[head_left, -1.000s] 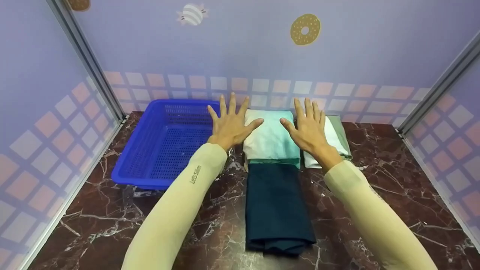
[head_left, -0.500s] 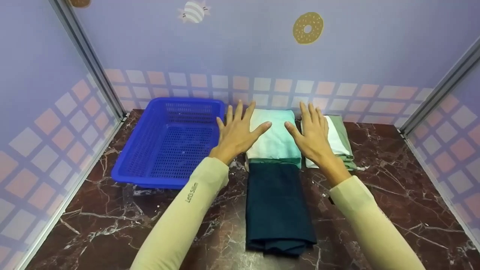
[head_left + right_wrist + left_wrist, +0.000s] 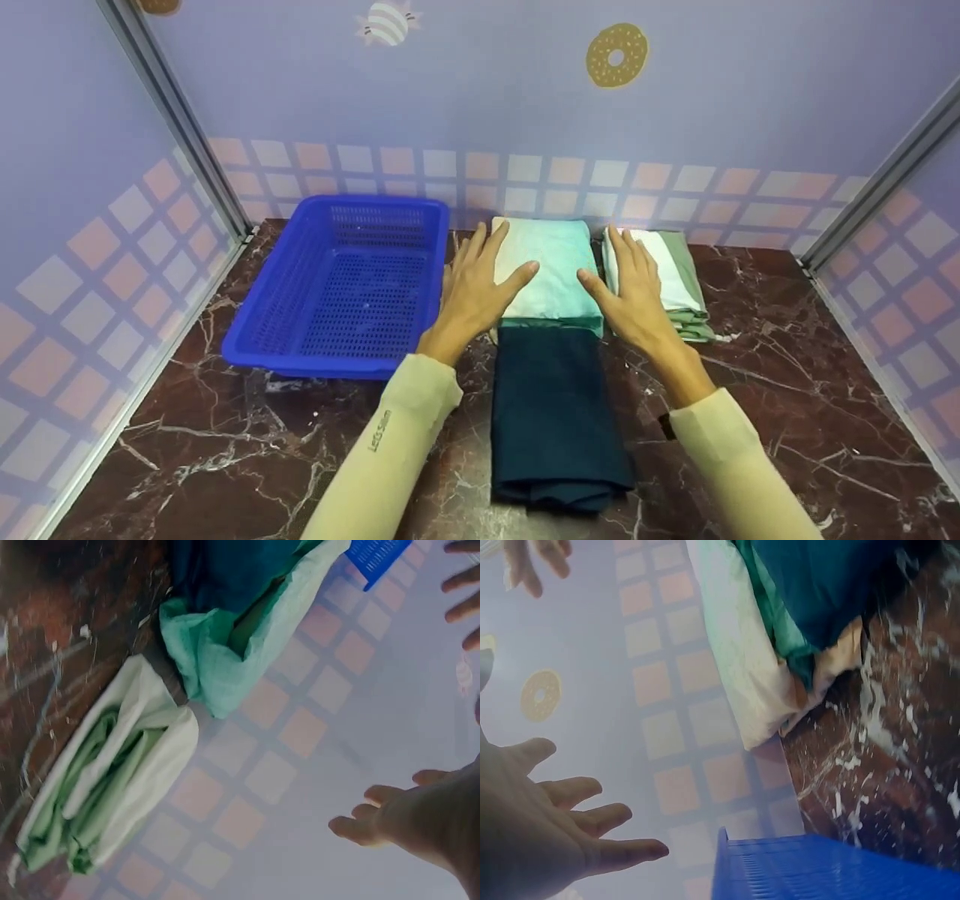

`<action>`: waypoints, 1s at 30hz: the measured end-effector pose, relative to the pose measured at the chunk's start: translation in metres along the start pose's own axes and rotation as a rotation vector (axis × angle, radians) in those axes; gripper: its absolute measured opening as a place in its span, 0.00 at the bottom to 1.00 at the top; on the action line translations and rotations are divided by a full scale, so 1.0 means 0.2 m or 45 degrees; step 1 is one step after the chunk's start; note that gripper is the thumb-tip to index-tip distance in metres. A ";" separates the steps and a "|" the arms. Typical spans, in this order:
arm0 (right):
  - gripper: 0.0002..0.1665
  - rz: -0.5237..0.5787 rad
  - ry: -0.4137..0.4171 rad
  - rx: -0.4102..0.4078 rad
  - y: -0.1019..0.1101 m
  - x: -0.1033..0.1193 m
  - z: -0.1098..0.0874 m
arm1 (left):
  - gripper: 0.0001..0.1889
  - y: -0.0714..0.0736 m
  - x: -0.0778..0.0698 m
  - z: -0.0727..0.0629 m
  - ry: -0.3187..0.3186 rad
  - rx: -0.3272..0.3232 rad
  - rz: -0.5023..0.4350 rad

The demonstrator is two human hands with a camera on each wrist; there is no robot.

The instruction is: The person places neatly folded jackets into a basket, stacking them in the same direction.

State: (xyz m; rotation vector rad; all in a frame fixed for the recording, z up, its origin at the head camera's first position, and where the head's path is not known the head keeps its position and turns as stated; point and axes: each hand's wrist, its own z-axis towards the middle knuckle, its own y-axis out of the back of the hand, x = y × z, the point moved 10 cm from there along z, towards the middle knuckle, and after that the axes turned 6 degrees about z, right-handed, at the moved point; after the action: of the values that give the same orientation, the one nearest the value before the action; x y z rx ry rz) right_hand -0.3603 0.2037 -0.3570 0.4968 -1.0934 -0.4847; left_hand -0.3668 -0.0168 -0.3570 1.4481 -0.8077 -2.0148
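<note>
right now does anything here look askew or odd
Only slightly: the folded navy cloth has an uneven near edge, with inner layers poking out past the top fold. Nothing else clearly stands out.

My right hand (image 3: 420, 819), fingers (image 3: 354, 831) loose, hovers apart from the folded white-and-green cloth (image 3: 161, 727) on the counter (image 3: 64, 622). Left of it lie a teal cloth (image 3: 202, 660) and a dark blue one (image 3: 225, 570), a basket (image 3: 375, 561) farther left; my left fingers (image 3: 463, 609) show too.
</note>
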 end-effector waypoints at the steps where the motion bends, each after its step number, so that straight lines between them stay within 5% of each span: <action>1: 0.49 0.013 -0.007 0.002 0.00 0.00 -0.01 | 0.44 0.00 0.00 -0.01 -0.002 -0.005 -0.013; 16: 0.50 0.263 -0.087 0.062 -0.03 -0.09 -0.18 | 0.43 -0.10 0.12 -0.15 -0.022 0.011 -0.270; 30: 0.47 0.445 -0.221 0.166 -0.06 -0.20 -0.31 | 0.46 -0.16 0.15 -0.22 -0.022 0.069 -0.333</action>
State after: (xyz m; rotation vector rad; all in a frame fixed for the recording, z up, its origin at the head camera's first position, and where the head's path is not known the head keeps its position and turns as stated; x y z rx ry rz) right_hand -0.3211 0.2270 -0.4156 0.3705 -1.3537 -0.1514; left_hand -0.3357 -0.0239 -0.4114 1.6417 -0.7157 -2.2138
